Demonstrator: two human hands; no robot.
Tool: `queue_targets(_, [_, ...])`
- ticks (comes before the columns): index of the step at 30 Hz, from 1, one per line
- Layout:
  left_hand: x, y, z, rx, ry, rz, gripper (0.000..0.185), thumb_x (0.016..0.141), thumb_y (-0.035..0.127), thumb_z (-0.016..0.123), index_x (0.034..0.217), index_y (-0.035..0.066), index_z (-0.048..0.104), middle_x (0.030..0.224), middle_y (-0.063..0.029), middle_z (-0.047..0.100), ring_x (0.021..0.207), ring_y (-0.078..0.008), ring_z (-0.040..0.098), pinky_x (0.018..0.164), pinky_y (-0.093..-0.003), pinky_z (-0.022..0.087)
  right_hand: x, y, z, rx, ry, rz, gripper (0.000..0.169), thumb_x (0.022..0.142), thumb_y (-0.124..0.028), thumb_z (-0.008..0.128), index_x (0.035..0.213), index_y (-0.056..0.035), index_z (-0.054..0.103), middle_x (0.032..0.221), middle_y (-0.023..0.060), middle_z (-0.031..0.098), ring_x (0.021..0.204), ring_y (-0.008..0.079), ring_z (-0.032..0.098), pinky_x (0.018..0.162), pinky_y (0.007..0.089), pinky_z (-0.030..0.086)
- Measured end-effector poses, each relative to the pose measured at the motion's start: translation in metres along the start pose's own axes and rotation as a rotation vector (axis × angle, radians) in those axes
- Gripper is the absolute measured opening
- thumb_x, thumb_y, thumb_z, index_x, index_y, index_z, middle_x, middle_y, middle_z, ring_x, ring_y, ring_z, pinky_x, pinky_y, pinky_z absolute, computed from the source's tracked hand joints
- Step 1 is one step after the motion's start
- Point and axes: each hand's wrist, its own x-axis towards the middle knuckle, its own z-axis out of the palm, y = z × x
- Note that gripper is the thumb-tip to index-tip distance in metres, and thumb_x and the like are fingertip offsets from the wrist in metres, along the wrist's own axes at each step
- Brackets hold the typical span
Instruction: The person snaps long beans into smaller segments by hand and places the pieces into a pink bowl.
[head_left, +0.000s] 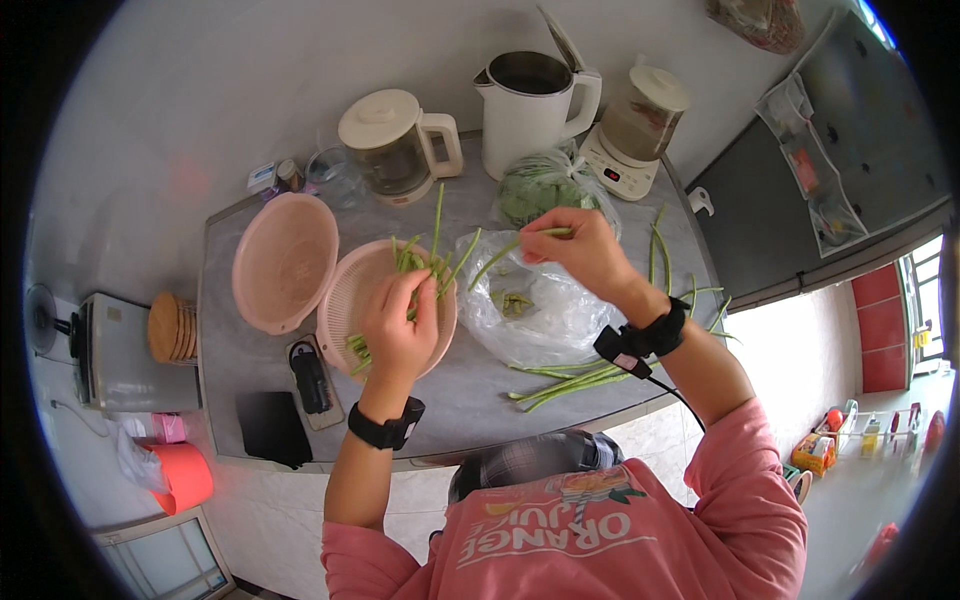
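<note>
My left hand is above a pink colander, its fingertips closed on several green bean pieces that stick up. Other cut pieces lie in the colander under the hand. My right hand pinches one long green bean, whose free end points down to the left over an open clear plastic bag. Small greenish scraps lie in that bag. Whole long beans rest on the grey table at the near side of the bag, and more lie to its right.
A pink basin stands left of the colander. Along the back are a glass kettle, an open white electric kettle, a glass pot on a lit base and a bagged green vegetable. A phone and a black flat item lie front left.
</note>
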Motion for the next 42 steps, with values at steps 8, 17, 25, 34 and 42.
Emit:
queue_targets(8, [0.01, 0.048, 0.008, -0.416, -0.289, -0.219, 0.017, 0.079, 0.004, 0.071, 0.093, 0.001, 0.061, 0.078, -0.011, 0.065, 0.056, -0.0194, 0.06, 0.051, -0.0284, 0.046, -0.026, -0.011, 0.03, -0.239, -0.139, -0.04, 0.021, 0.084, -0.017, 0.07, 0.085, 0.0039, 0.067, 0.07, 0.0066, 0.067, 0.064, 0.007, 0.06, 0.056, 0.0235, 0.048])
queue_targets(17, [-0.002, 0.041, -0.001, -0.275, -0.258, -0.113, 0.012, 0.079, 0.003, 0.07, 0.089, 0.002, 0.064, 0.074, -0.0108, 0.064, 0.059, -0.0218, 0.062, 0.052, -0.0307, 0.047, -0.037, -0.003, 0.017, -0.203, -0.214, -0.12, 0.015, 0.09, -0.011, 0.06, 0.092, 0.0031, 0.064, 0.076, 0.007, 0.067, 0.069, 0.0107, 0.063, 0.063, 0.0246, 0.05])
queue_targets(25, [-0.022, 0.06, 0.017, -0.148, -0.363, 0.036, 0.013, 0.08, 0.007, 0.066, 0.093, 0.005, 0.066, 0.075, -0.01, 0.065, 0.063, -0.0277, 0.062, 0.056, -0.0368, 0.048, -0.066, 0.024, 0.015, -0.232, -0.293, -0.014, 0.017, 0.091, -0.011, 0.058, 0.092, 0.0054, 0.063, 0.078, 0.0097, 0.068, 0.069, 0.0129, 0.064, 0.065, 0.026, 0.052])
queue_targets(34, [-0.03, 0.071, 0.023, -0.082, -0.428, 0.175, 0.011, 0.07, 0.002, 0.067, 0.076, 0.007, 0.061, 0.074, -0.0049, 0.059, 0.067, -0.0243, 0.058, 0.056, -0.0359, 0.048, -0.063, 0.026, -0.006, -0.054, -0.4, 0.356, 0.012, 0.082, -0.006, 0.063, 0.083, 0.0055, 0.065, 0.077, 0.0106, 0.068, 0.066, 0.0126, 0.064, 0.061, 0.0256, 0.053])
queue_targets(42, [-0.026, 0.072, 0.02, -0.271, -0.389, 0.114, 0.011, 0.072, -0.001, 0.066, 0.08, 0.004, 0.062, 0.075, -0.0087, 0.06, 0.068, -0.0275, 0.058, 0.059, -0.0366, 0.047, -0.065, 0.032, 0.001, -0.009, -0.382, 0.293, 0.005, 0.078, -0.001, 0.059, 0.079, 0.004, 0.061, 0.07, 0.0071, 0.065, 0.063, 0.0113, 0.061, 0.058, 0.024, 0.05])
